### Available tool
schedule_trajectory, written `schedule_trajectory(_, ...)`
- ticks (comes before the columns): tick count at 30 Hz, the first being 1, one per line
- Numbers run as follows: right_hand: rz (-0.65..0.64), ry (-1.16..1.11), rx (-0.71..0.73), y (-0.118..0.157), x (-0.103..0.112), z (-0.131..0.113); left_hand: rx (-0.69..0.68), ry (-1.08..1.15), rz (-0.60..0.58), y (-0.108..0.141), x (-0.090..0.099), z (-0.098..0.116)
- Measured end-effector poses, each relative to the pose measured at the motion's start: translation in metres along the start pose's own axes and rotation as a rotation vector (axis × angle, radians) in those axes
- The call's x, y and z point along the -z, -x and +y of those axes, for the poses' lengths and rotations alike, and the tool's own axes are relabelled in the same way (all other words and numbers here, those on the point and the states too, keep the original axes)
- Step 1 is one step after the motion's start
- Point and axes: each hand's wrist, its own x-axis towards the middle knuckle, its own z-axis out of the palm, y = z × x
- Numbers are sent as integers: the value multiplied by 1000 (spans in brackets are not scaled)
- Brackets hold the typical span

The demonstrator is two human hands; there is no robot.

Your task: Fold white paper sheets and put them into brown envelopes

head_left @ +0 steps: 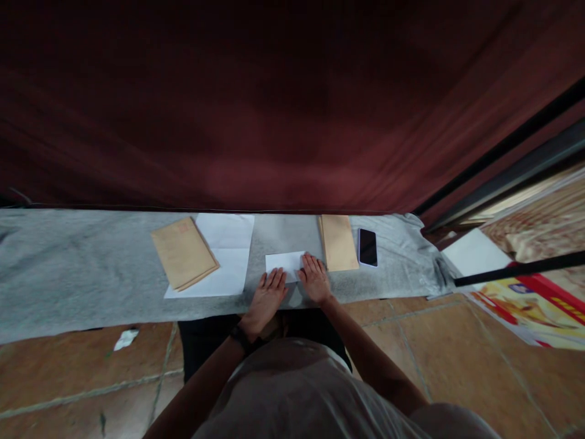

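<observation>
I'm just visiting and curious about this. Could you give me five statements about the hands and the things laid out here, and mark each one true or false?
1. The left hand and the right hand both touch the small white paper. True.
2. The phone lies between the two hands. False: the phone lies to the right of the right brown stack.
3. The left brown stack lies partly on a larger white sheet. True.
4. A dark band is on the right wrist. False: the dark band is on the left wrist.
5. The cloth under the papers is bright yellow. False: the cloth is gray.
</observation>
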Motion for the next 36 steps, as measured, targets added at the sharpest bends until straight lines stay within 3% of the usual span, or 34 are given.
schedule_trajectory(4,-14,-21,6,0,3,2,-6,25,-68,-7,3,-8)
schedule_trajectory(13,-87,-77,179,12,14,11,-59,39,-106,-12,13,-10)
schedule_trajectory(18,-93,-70,179,13,19,8,-50,32,-80,-15,16,-4)
schedule_trajectory(22,-72,-173,141,10,26,5,-35,72,-29,-15,34,-2)
schedule_trajectory(26,-8,-514,6,0,43,8,-12,96,35,-19,66,-10)
schedule_trajectory(30,64,-647,-118,-14,56,15,210,457,206,-31,84,-33)
schedule_trajectory(33,93,-707,-180,-21,54,17,456,922,241,-39,77,-50)
schedule_trajectory(36,118,-750,-235,-25,45,14,536,1128,188,-37,60,-54)
